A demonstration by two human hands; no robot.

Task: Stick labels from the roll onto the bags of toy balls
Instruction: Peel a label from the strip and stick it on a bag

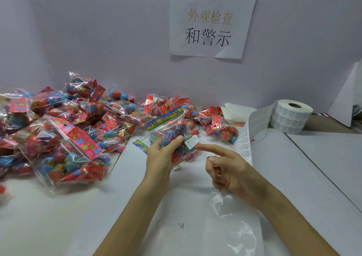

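My left hand holds a clear bag of toy balls with a blue-green header card, lifted a little above the table. A small white label sits on the bag's front, beside my left thumb. My right hand is just right of the bag, index finger stretched out with its tip touching the label's edge, other fingers curled and holding nothing. The label roll stands at the back right, and its backing strip trails down toward my right hand.
A big pile of bagged toy balls covers the left and back of the white table. A clear plastic sheet lies under my forearms. A paper sign hangs on the wall. White card leans at far right.
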